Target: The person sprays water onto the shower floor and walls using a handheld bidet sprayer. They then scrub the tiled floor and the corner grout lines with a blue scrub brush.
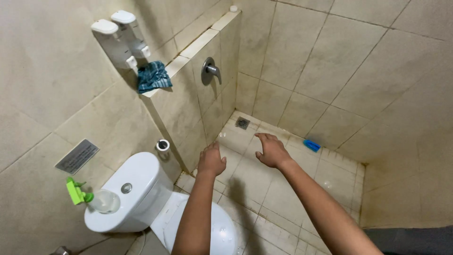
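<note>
Both my arms reach out over a tiled shower floor [264, 189]. My left hand [211, 160] hangs palm down, fingers loosely curled, holding nothing. My right hand [271, 150] is beside it, a little farther out, fingers apart and empty. A white toilet [137, 189] with its lid down stands below my left arm. A spray bottle with a green trigger [92, 197] sits on the cistern top. A small blue object [312, 145] lies on the floor by the far wall, right of my right hand.
A low tiled partition [188, 94] carries a metal mixer handle [210, 71] and a crumpled blue cloth [153, 76] on its ledge. Two white wall dispensers [120, 38] hang at upper left. A floor drain [242, 123] sits in the far corner. A toilet roll [163, 145] is beside the cistern.
</note>
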